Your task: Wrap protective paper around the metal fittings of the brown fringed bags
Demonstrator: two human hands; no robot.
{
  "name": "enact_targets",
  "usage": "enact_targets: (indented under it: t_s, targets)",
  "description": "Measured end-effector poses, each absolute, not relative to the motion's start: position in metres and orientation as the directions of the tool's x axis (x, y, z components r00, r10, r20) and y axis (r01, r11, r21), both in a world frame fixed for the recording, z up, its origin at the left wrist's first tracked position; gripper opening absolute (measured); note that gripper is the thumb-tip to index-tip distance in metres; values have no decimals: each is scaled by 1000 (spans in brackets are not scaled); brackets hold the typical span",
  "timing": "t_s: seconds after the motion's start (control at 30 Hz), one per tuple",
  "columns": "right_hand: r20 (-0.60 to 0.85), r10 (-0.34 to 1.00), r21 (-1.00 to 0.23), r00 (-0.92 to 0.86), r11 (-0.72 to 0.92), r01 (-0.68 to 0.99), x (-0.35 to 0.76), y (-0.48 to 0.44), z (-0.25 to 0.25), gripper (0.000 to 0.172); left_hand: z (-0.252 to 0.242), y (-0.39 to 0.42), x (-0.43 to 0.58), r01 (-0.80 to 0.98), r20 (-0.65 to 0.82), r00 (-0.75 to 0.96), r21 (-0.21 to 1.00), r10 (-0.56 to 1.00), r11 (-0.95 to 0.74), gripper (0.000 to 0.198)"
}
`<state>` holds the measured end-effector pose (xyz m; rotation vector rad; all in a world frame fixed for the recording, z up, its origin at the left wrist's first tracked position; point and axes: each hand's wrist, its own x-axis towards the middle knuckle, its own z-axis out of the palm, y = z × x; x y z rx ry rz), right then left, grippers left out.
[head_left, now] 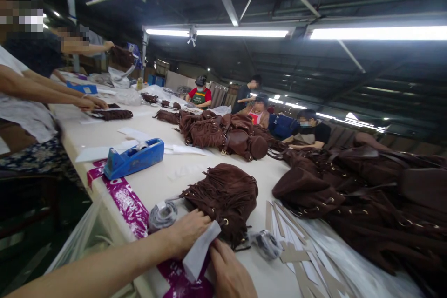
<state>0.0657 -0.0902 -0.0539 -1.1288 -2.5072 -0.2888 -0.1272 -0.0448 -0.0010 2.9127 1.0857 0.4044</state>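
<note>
A small brown fringed bag (226,191) with brass eyelets lies on the white table just beyond my hands. Between them is a whitish, folded piece of paper or thin sheet (200,253), tilted up. My left hand (190,233) has its fingers curled at the sheet's left side, close to the bag's fringe; the sheet hides its thumb. At the sheet's right edge, my right hand (230,270) pinches it, fingers partly bent. A grey wrapped bundle (163,215) sits beside my left hand, and another plastic-wrapped bundle (267,244) lies to the right of the bag.
A blue tape dispenser (134,158) stands at the left on purple printed tape (127,205). Brown bags (223,132) lie farther back, with a large pile (349,195) at right. Paper and card strips (300,256) lie near it. Several people work around the table.
</note>
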Motion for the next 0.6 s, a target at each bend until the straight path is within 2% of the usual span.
enact_targets:
  t_s: [0.07, 0.13, 0.33, 0.47, 0.53, 0.6]
  targets:
    - [447, 703, 66, -553, 591, 804, 58, -82, -61, 61, -4, -43, -118, 624, 231, 742, 107, 630, -774, 39]
    - [448, 768, 78, -458, 477, 875, 54, -73, -59, 60, -8, -41, -108, 664, 272, 696, 107, 664, -740, 48]
    - [312, 932, 195, -187, 130, 972, 60, -46, -27, 47, -2, -12, -93, 909, 261, 357, 124, 897, -398, 31]
    - [302, 952, 203, 45, -111, 973, 93, -40, -15, 58, 8, 13, -119, 966, 275, 138, 176, 951, -191, 39]
    - [323, 943, 217, 81, -157, 963, 105, -43, -15, 55, 7, 18, -135, 988, 267, 15, 146, 964, -55, 47]
    - [319, 947, 253, -37, -48, 966, 102, -46, -17, 37, 2, 18, -146, 994, 255, -18, 112, 967, -11, 55]
